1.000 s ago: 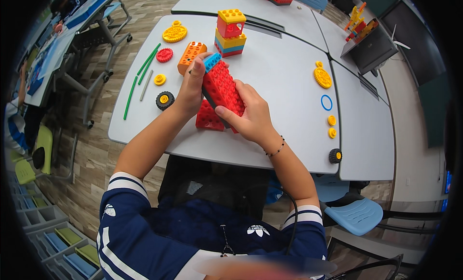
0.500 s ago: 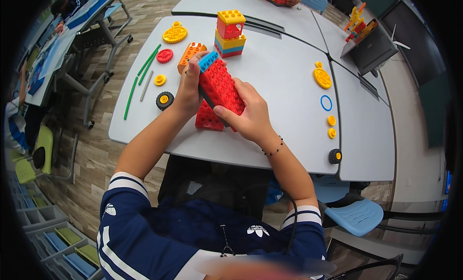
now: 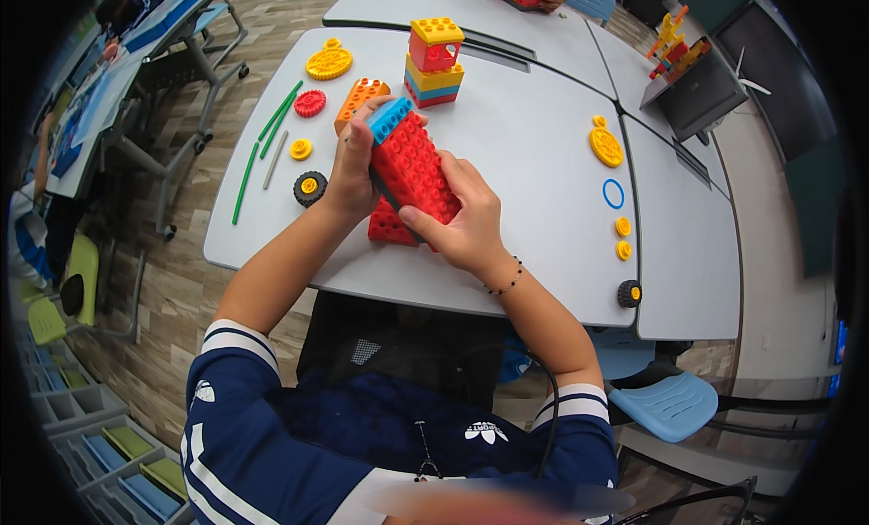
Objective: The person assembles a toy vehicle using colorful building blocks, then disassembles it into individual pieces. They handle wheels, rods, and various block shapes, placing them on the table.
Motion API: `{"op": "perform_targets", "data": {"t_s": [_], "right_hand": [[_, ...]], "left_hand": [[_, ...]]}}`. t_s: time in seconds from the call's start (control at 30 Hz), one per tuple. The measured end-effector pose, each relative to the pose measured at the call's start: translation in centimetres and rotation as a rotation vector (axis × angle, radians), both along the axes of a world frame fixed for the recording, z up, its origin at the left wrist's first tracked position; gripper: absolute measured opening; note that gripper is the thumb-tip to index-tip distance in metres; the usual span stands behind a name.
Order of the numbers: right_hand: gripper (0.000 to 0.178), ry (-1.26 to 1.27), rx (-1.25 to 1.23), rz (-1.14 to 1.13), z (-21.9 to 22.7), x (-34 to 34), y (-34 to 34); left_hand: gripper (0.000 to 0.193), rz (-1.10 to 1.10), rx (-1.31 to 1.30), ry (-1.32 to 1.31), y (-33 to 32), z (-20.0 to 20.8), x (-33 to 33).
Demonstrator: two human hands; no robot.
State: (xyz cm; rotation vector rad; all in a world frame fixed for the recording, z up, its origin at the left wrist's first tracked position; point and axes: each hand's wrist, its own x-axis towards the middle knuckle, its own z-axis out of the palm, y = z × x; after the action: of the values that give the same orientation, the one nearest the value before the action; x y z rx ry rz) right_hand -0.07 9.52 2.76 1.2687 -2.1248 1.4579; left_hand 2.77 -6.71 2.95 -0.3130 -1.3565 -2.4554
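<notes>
Both my hands grip a red studded building-block assembly (image 3: 415, 167), tilted above the near part of the table. A blue brick (image 3: 389, 119) sits at its far end, and a dark layer runs along its left side. My left hand (image 3: 353, 167) wraps that side near the blue brick, its fingertips hidden behind. My right hand (image 3: 466, 213) clasps the right side, thumb across the near end. Under the assembly lies another red block (image 3: 389, 224), partly covered. Just beyond my left hand is an orange block (image 3: 362, 98). A tower of yellow, red and blue bricks (image 3: 434, 63) stands farther off.
Left on the table (image 3: 534, 253) lie a yellow gear (image 3: 329, 63), red gear (image 3: 310, 103), green rods (image 3: 244, 183), a grey rod (image 3: 275, 160) and a black wheel (image 3: 310, 188). Along the right edge are another yellow gear (image 3: 606, 147), blue ring (image 3: 614, 194) and wheel (image 3: 629, 294).
The held assembly has tilted slightly, and my right hand has shifted a little with it. Both hands keep their grip. The loose parts on the table have not moved.
</notes>
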Motion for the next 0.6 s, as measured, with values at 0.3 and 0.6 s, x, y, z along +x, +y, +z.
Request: {"op": "perform_targets", "data": {"t_s": [0.3, 0.6], "right_hand": [[0.074, -0.238, 0.177, 0.088, 1.5, -0.3, 0.9], [0.102, -0.435, 0.239, 0.233, 1.4, -1.1, 1.1]], "left_hand": [[0.086, 0.098, -0.058, -0.034, 0.2, 0.4, 0.2], [0.085, 0.109, -0.039, -0.149, -1.1, 0.3, -0.4]]}}
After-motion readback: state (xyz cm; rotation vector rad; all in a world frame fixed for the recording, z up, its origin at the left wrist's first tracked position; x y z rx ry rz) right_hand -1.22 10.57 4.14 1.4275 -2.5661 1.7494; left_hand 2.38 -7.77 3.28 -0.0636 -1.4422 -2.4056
